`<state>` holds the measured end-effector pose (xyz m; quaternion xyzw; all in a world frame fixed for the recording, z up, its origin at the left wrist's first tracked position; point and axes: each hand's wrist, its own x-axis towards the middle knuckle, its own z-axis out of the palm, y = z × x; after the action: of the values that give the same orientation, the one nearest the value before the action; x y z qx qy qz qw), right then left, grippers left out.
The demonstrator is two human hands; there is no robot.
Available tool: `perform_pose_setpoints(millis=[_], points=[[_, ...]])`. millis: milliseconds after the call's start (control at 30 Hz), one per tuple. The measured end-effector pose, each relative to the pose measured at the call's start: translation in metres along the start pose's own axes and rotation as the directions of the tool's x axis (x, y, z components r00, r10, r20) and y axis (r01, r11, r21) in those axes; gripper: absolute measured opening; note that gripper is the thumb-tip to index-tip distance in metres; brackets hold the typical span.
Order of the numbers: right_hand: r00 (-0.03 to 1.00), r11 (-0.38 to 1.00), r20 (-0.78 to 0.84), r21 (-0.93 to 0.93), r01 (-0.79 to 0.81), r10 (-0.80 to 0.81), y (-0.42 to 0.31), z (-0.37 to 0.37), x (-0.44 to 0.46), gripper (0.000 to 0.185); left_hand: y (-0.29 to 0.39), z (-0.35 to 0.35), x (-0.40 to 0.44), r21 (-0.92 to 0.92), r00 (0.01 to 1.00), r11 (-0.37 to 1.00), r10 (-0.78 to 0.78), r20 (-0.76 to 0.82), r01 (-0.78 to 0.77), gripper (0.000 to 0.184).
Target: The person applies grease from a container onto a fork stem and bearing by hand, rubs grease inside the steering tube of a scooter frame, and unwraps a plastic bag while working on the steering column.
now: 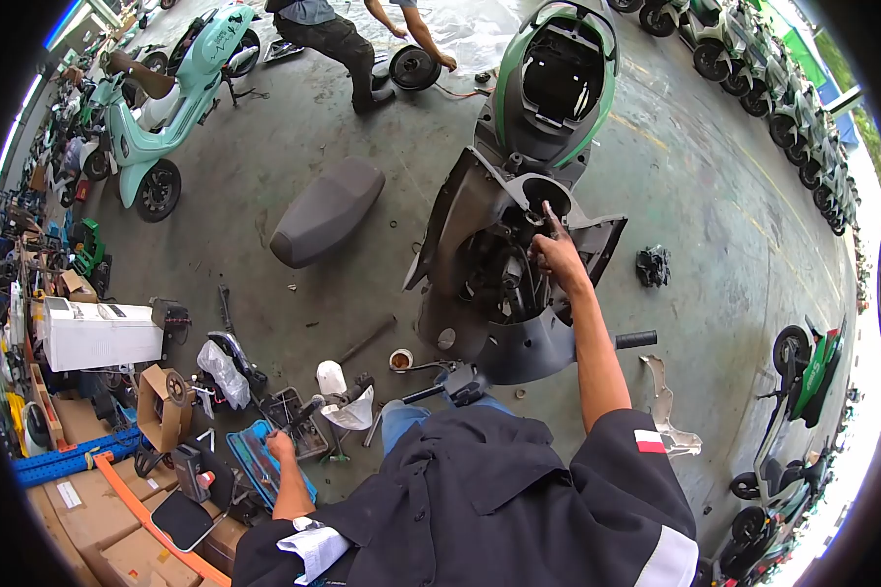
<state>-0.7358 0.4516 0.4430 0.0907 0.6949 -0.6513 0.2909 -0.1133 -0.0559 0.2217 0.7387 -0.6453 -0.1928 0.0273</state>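
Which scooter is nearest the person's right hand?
The partly dismantled green-and-black scooter ahead: the right hand is at its opened front section. The mint scooter and others stand apart from it.

**Stripped scooter, blue tray alongside**

A dark-grey, green-rimmed scooter (489, 201) stands partly dismantled around one o'clock from centre, its tail towards twelve, the handlebar (636, 339) towards six. The underseat compartment (563, 83) gapes open; splayed dark panels bare its inner parts. Between seven and eight o'clock lies a long blue tray (248, 452), slanting roughly from half past ten to half past four, its contents hard to make out.
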Motion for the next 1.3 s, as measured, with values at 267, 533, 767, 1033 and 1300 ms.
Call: perform_pose_setpoints(millis=[267, 533, 767, 1033, 1300], points=[[0.985, 0.961, 0.042, -0.232, -0.153, 0.167, -0.011, 0.005, -0.008, 0.095, -0.008, 0.004, 0.012, -0.029, 0.999, 0.999, -0.031, 0.007, 0.031, 0.036], [0.965, 0.537, -0.162, -0.843, -0.025, -0.208, -0.019, 0.016, -0.035, 0.088, -0.008, 0.003, 0.006, -0.045, 0.997, 0.997, -0.059, -0.044, 0.057, 0.032], [0.961, 0.436, -0.188, -0.896, -0.084, -0.201, -0.011, 0.029, -0.007, 0.082, -0.003, 0.004, 0.022, -0.100, 0.974, 0.973, -0.199, 0.105, 0.209, 0.030], [0.953, 0.602, -0.192, -0.799, -0.012, -0.236, -0.001, 0.042, 0.003, 0.080, 0.004, -0.003, 0.006, -0.109, 0.979, 0.975, -0.186, 0.086, 0.195, 0.029], [0.959, 0.553, -0.211, -0.830, -0.072, -0.191, -0.018, 0.047, 0.013, 0.084, -0.001, 0.004, 0.016, -0.095, 0.990, 0.985, -0.137, 0.037, 0.140, 0.029]])
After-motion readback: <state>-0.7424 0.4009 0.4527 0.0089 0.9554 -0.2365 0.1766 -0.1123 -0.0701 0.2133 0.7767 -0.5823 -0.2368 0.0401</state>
